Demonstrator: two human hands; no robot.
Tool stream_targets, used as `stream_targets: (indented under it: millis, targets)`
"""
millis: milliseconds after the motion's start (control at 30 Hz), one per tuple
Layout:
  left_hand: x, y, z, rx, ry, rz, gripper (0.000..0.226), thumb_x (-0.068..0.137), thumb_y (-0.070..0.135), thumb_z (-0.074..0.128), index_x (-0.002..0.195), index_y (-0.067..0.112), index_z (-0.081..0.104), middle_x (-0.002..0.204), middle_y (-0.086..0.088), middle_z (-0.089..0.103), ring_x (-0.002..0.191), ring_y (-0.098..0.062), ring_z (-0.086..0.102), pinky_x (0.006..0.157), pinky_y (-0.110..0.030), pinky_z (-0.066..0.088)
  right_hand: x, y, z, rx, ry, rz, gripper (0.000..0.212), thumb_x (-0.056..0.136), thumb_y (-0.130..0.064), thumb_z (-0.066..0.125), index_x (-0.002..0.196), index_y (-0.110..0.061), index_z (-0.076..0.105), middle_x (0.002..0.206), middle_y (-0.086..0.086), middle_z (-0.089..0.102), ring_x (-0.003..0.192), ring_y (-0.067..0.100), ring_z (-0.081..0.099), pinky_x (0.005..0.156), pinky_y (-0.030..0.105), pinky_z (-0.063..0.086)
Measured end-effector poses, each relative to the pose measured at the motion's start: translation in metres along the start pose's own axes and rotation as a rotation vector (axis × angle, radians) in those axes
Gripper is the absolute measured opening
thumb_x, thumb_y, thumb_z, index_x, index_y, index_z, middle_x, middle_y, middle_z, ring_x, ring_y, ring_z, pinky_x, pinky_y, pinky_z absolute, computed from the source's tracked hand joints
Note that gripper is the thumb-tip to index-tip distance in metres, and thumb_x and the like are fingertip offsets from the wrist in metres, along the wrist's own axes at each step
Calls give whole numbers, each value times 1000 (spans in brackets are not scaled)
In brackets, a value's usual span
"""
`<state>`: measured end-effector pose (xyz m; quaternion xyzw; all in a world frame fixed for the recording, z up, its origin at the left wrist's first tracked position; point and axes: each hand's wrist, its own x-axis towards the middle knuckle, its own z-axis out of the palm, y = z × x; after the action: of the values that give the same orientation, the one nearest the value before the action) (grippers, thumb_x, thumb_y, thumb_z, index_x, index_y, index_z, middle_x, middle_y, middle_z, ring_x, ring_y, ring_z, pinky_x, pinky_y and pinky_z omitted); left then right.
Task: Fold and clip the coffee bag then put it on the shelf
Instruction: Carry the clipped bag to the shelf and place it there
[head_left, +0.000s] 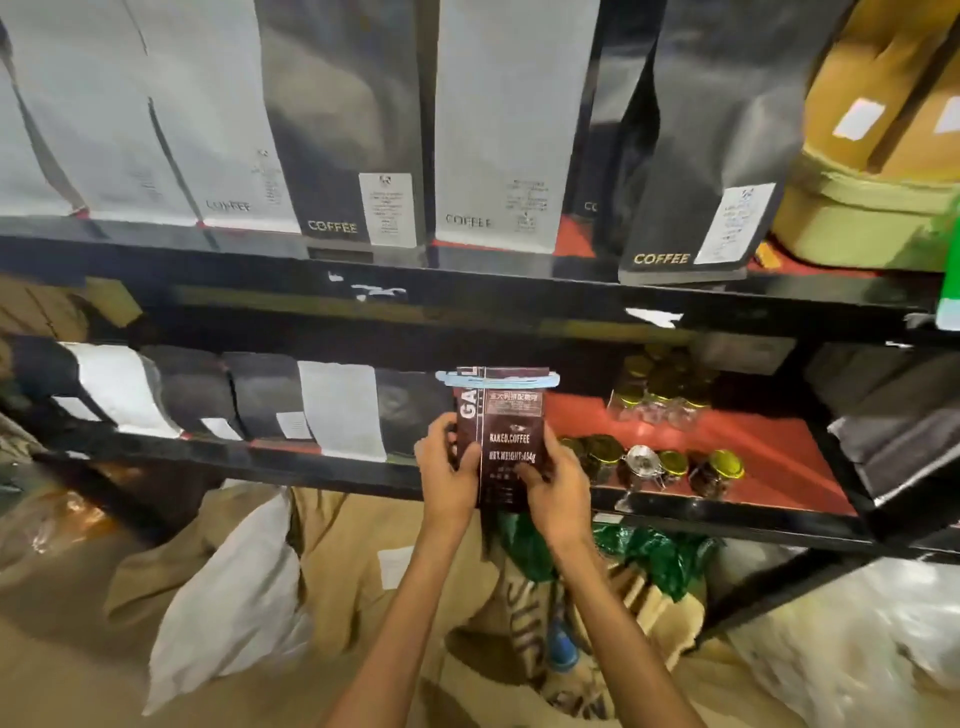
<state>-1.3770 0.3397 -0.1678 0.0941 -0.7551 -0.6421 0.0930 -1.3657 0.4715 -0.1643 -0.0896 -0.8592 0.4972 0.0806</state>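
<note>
1. Storeroom shelving, black frame with red boards; lower shelf (727, 457) carries a row of coffee bags (270, 400) at left and gold-lidded jars (670, 462) at right.
2. Left hand (449, 470): fingers wrapped on the left edge of the dark coffee bag (511, 441).
3. Bag upright, just in front of the shelf lip, top folded, pale blue clip (498, 380) across it.
4. Right hand (558, 483): fingers pressed on the bag's right side.
5. Advice: keep it vertical, aim for the gap between bag row and jars, seat the base flat, avoid knocking jars.
</note>
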Motion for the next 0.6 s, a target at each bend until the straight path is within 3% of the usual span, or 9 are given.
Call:
stream_targets:
  millis: [133,233,333,433,500,600]
  targets:
    - [13,-25,2,-4,20,125,47,82,49,60,124,28,52,116,-4,53,110,-25,55,97,-54,49,5,16,29,5,93,-10,69,88,-9,69,149,-27,41,129,1,58,120,12,54,108,25,40]
    - [18,-30,2,44,43,202,54,82,60,55,126,28,56,108,24,56,110,-25,55,99,-52,46,6,25,40,35,154,-5,68,91,-8,67,151,-23,38,119,0,49,109,6,48,96,0,30]
    - [29,-40,3,-11,24,180,57,78,75,53,121,38,58,107,26,61,109,-15,60,97,-43,52,13,30,47,67,202,-28,68,92,-5,65,151,-22,37,111,-1,47,105,7,49,89,-9,28]
    - [39,-45,8,-5,-40,125,43,79,71,57,116,50,57,109,24,68,107,-15,65,93,-47,55,18,29,53,82,211,31,63,95,-7,61,151,-22,36,114,-3,50,108,6,49,103,14,39]
    - [40,-48,13,-10,-63,105,40,82,61,63,119,46,58,112,16,70,110,-17,66,93,-44,56,19,31,59,65,228,58,59,97,-10,58,151,-21,37,120,1,57,110,7,51,105,25,42]
    - [38,-57,18,-45,-110,47,49,90,10,66,132,32,54,125,-3,63,122,-22,60,101,-47,53,16,36,65,56,227,90,61,97,-6,55,152,-24,36,130,2,62,117,11,56,99,20,39]
